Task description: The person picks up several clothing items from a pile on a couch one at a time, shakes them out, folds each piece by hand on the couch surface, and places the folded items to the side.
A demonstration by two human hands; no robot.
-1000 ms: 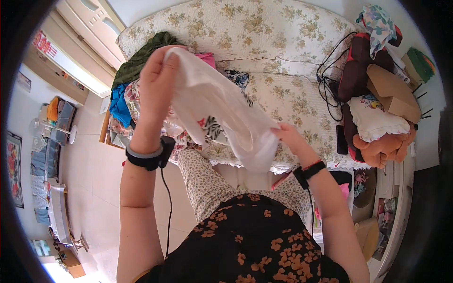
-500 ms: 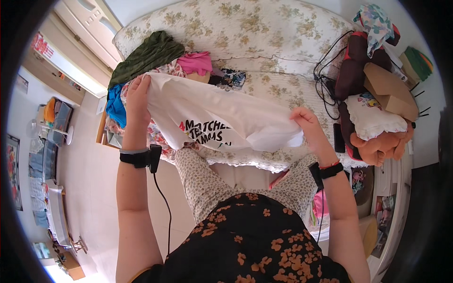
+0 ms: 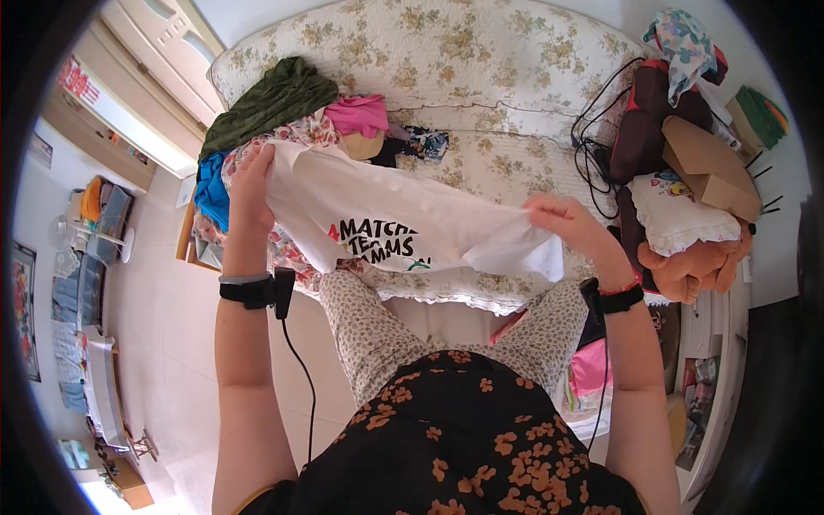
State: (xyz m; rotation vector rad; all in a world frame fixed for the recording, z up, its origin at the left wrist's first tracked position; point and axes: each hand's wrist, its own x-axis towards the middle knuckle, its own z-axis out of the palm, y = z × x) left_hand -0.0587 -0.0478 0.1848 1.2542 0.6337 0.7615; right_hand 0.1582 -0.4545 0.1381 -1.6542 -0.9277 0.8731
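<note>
A white printed garment (image 3: 386, 202), which looks like a T-shirt, is stretched between my two hands above the sofa's front edge. My left hand (image 3: 251, 184) grips its upper left end with the fingers closed. Its right end is pinched in my right hand (image 3: 562, 219), and a loose flap hangs below those fingers. Dark and red lettering shows on the cloth's lower middle. Part of the print is folded out of sight.
A flower-patterned sofa cover (image 3: 506, 163) spreads beneath. A clothes pile with a dark green garment (image 3: 275, 99) and a pink one (image 3: 359, 114) lies at left. Black cables (image 3: 592, 146), a white cushion (image 3: 682, 210) and a brown plush toy (image 3: 699, 262) sit at right.
My right hand has shifted a little to the right and turned, its forearm angling outward. The garment is pulled flatter and its right flap hangs farther right. My left hand barely moved.
</note>
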